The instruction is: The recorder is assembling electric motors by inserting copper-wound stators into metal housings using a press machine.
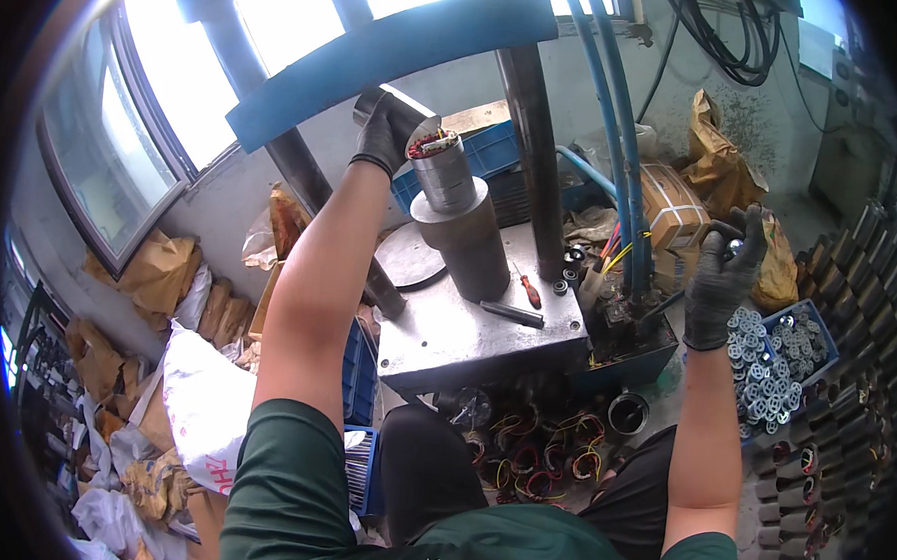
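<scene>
My left hand (379, 142), in a dark glove, is closed round a smooth metal tube (408, 106). The tube is tilted beside the top of a wire-wound motor stator (445, 180); I cannot tell whether they touch. That stator stands upright on a thick metal post (467, 246) on the press table (436, 345). Out to the right, my gloved right hand (720, 292) is raised with its fingers curled near a small shiny piece (734, 247), whose kind I cannot make out. A dark lever rod (663, 305) ends close to that hand.
A blue press beam (398, 53) spans overhead between steel columns (534, 154). On the table lie a red-handled screwdriver (530, 290) and a dark bar (512, 314). Right are a blue bin (810, 368) of metal discs and stacked tubes (859, 288); wired coils (536, 454) lie below.
</scene>
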### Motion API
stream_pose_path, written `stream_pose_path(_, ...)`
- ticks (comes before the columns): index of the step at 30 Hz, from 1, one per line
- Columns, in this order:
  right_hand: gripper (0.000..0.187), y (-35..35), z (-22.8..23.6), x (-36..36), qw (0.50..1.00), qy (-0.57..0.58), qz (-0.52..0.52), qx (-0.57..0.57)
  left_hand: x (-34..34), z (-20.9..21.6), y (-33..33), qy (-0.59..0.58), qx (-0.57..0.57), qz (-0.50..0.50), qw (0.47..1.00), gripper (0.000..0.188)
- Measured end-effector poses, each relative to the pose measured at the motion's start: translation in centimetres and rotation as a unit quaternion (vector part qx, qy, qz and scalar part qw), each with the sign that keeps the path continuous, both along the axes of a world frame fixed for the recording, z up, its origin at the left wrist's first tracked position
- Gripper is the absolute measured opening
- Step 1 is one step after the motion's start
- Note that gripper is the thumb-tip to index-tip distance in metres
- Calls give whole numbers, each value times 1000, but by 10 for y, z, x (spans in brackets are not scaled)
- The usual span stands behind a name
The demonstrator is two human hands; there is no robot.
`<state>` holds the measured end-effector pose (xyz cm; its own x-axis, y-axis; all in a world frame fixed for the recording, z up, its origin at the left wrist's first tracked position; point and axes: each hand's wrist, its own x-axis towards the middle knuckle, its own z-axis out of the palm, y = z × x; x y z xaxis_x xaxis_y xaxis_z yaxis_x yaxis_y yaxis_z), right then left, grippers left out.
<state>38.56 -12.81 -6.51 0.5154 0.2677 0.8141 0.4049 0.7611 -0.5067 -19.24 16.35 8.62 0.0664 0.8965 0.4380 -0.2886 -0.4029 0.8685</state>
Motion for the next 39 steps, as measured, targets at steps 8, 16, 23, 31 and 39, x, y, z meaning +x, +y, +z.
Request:
stream_pose_path(8, 52, -6, -19, 53, 992, -67, -108, -22, 173, -8, -53, -34, -47, 7, 998, 47)
stream_pose_path(16, 21, -10, -8, 41, 994, -22, -83, -73, 163, 13, -108, 75, 36, 155, 984, 56)
stream_pose_path(23, 16, -17, -7, 48, 990, -20, -72, -123, 165, 2, -110, 50, 95, 144, 984, 62)
stream_pose_path(31, 17, -48, 20, 53, 971, -97, -83, -203, 184, 3, -117, 58, 111, 95, 988, 71)
stream_pose_path(39, 20, -99, 48, 44, 897, -282, -46, -339, 180, -9, -114, 81, 135, 159, 975, 76)
